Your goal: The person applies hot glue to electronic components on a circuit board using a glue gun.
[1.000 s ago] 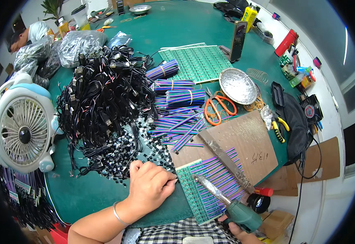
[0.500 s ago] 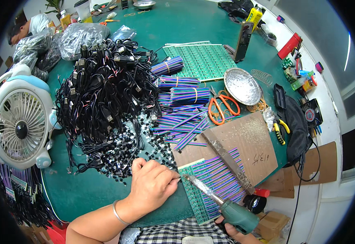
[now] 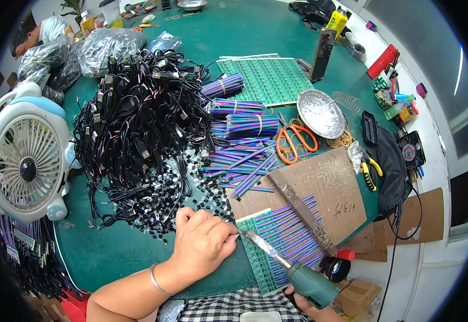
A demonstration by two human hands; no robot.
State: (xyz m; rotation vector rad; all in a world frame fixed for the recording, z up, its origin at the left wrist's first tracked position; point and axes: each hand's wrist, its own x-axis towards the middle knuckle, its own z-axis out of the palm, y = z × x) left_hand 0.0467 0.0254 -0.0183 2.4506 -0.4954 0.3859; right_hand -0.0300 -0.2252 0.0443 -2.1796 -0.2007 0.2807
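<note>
My left hand is closed in a pinch at the left edge of a green circuit board; whatever tiny piece sits between its fingertips is too small to make out. My right hand grips a soldering iron by its green handle, partly hidden beneath it. The iron's tip is at the board's upper left corner, close to my left fingertips. Rows of striped ribbon wires run from the board to the right, with a dark, worn bar lying across them on a cardboard sheet.
Left of the wires lie loose small black connectors and a heap of black USB cables. A fan stands far left. Bundled ribbon wires, orange-handled scissors, a metal bowl and more circuit boards lie beyond the cardboard.
Hardly anything differs: the view has shifted very slightly. Both hands and the soldering iron keep about the same place at the board's edge.
</note>
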